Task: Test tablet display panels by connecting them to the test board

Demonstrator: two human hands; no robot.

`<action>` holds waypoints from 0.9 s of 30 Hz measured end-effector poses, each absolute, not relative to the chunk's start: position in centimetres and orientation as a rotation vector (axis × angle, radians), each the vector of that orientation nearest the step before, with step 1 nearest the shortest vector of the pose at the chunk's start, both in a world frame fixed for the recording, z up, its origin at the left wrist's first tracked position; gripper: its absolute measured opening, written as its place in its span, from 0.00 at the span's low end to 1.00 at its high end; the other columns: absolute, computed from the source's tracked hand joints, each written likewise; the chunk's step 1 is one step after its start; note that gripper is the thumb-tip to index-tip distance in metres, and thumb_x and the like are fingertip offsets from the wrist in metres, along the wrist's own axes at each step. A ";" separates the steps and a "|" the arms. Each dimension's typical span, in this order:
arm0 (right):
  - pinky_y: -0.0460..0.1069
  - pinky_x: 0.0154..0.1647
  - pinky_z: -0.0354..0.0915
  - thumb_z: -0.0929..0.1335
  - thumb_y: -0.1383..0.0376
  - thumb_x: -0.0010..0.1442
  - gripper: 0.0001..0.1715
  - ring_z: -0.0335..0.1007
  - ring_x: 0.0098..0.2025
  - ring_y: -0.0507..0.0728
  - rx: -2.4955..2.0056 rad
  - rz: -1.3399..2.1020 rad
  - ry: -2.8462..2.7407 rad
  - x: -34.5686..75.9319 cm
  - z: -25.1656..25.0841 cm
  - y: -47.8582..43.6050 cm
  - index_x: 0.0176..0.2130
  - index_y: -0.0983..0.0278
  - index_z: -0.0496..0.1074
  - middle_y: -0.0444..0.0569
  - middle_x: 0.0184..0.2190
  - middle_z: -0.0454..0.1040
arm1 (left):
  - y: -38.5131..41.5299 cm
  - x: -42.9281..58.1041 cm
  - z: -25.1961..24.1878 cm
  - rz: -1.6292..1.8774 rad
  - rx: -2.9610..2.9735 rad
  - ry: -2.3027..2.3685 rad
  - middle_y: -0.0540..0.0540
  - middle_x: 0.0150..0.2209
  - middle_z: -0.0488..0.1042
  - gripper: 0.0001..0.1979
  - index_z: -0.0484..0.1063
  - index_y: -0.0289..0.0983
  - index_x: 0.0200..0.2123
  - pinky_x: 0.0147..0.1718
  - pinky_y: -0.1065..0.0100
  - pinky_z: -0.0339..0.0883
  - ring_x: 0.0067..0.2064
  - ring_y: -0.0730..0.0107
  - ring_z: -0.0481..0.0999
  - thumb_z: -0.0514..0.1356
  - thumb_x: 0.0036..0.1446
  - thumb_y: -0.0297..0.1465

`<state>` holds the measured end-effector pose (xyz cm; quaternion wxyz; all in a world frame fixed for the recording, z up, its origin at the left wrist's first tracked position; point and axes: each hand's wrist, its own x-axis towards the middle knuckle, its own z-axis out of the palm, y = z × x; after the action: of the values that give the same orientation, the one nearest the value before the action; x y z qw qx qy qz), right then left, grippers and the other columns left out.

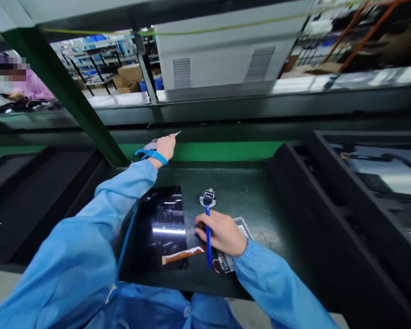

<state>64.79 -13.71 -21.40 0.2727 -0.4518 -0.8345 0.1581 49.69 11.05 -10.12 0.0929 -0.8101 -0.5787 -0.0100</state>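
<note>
My left hand (166,147) reaches over the far side of the bench, fingers closed around a thin, pale flat piece (152,145); a blue wrist strap (157,156) circles that wrist. My right hand (222,232) is closed on a slim blue stick-like tool (208,251) that points away from me. Just beyond its tip sits a silver tally counter (209,197). To the left lies a glossy dark screen panel (162,212), with an orange-brown flex strip (181,256) across its lower edge. Partly hidden beneath my right hand is a grey framed part (228,263) with thin wires.
Black foam trays (329,219) rise on the right, one holding panels and a cable. More black trays (37,196) stand at the left. A green post (68,100) slants down behind my left arm. A coiled blue cord (127,235) runs beside the screen panel.
</note>
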 end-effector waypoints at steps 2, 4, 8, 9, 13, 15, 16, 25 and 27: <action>0.47 0.36 0.65 0.71 0.61 0.63 0.09 0.73 0.36 0.55 -1.237 0.480 -2.298 64.8 -21.2 -13.6 0.42 0.61 0.70 0.45 0.32 0.76 | 12.1 52.7 -10.6 -0.081 -2.412 -1.700 0.17 0.57 0.70 0.26 0.59 0.19 0.64 0.55 0.50 0.66 0.60 0.44 0.72 0.47 0.63 0.18; 0.46 0.35 0.64 0.76 0.57 0.57 0.17 0.73 0.34 0.54 -1.235 0.506 -2.327 64.8 -21.0 -13.6 0.42 0.61 0.71 0.43 0.32 0.76 | 12.2 55.0 -10.6 -0.135 -2.429 -1.641 0.13 0.65 0.57 0.29 0.48 0.18 0.68 0.60 0.43 0.59 0.68 0.39 0.60 0.48 0.66 0.23; 0.47 0.36 0.65 0.81 0.54 0.45 0.37 0.76 0.38 0.57 -1.210 0.710 -2.456 64.3 -20.9 -13.9 0.51 0.60 0.71 0.44 0.39 0.78 | 8.7 55.8 -10.7 -0.110 -2.584 -1.376 0.23 0.73 0.41 0.36 0.39 0.21 0.71 0.68 0.46 0.43 0.74 0.46 0.41 0.49 0.69 0.34; 0.47 0.36 0.65 0.81 0.55 0.45 0.40 0.76 0.40 0.58 -1.211 0.783 -2.507 64.1 -20.8 -14.1 0.54 0.59 0.70 0.45 0.40 0.79 | 7.0 54.9 -11.0 -0.059 -2.656 -1.265 0.26 0.73 0.41 0.35 0.40 0.22 0.71 0.69 0.49 0.42 0.74 0.49 0.40 0.49 0.69 0.34; 0.48 0.38 0.65 0.77 0.66 0.54 0.33 0.77 0.40 0.59 -1.206 1.016 -2.611 63.8 -20.4 -14.6 0.57 0.59 0.70 0.48 0.40 0.79 | -2.4 47.0 -13.8 0.344 -2.918 -0.859 0.21 0.71 0.47 0.32 0.47 0.17 0.69 0.68 0.46 0.45 0.73 0.41 0.46 0.48 0.66 0.28; 0.47 0.36 0.65 0.76 0.70 0.55 0.29 0.77 0.36 0.57 -1.164 1.119 -2.545 64.3 -19.9 -14.6 0.55 0.60 0.72 0.46 0.36 0.79 | -7.3 42.2 -15.7 0.469 -2.940 -0.930 0.20 0.71 0.45 0.34 0.48 0.16 0.69 0.68 0.41 0.44 0.73 0.36 0.42 0.51 0.62 0.25; 0.46 0.35 0.64 0.76 0.70 0.55 0.27 0.76 0.34 0.56 -1.135 1.169 -2.481 64.6 -19.7 -14.6 0.53 0.61 0.73 0.45 0.33 0.79 | -9.6 40.0 -16.7 0.500 -2.988 -0.962 0.21 0.71 0.43 0.36 0.46 0.18 0.70 0.68 0.42 0.46 0.73 0.37 0.40 0.52 0.62 0.26; 0.47 0.33 0.69 0.71 0.54 0.63 0.17 0.74 0.29 0.51 -0.896 1.730 -1.650 66.2 -18.3 -14.2 0.38 0.65 0.69 0.47 0.30 0.76 | -20.3 32.7 -22.2 -0.007 -3.050 -1.000 0.27 0.72 0.47 0.46 0.41 0.32 0.73 0.67 0.35 0.45 0.73 0.37 0.39 0.62 0.57 0.29; 0.47 0.31 0.69 0.73 0.53 0.61 0.19 0.73 0.28 0.51 -0.877 1.776 -1.518 66.2 -18.4 -14.1 0.34 0.65 0.67 0.48 0.30 0.76 | -21.2 31.7 -22.4 -0.357 -3.109 -1.015 0.30 0.71 0.52 0.42 0.45 0.38 0.73 0.66 0.36 0.51 0.72 0.38 0.47 0.60 0.59 0.26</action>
<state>66.21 -14.07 -18.40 0.3173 -0.3334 -0.5768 0.6749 31.67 -21.25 -22.37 -0.0739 -0.9424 -0.3076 -0.1083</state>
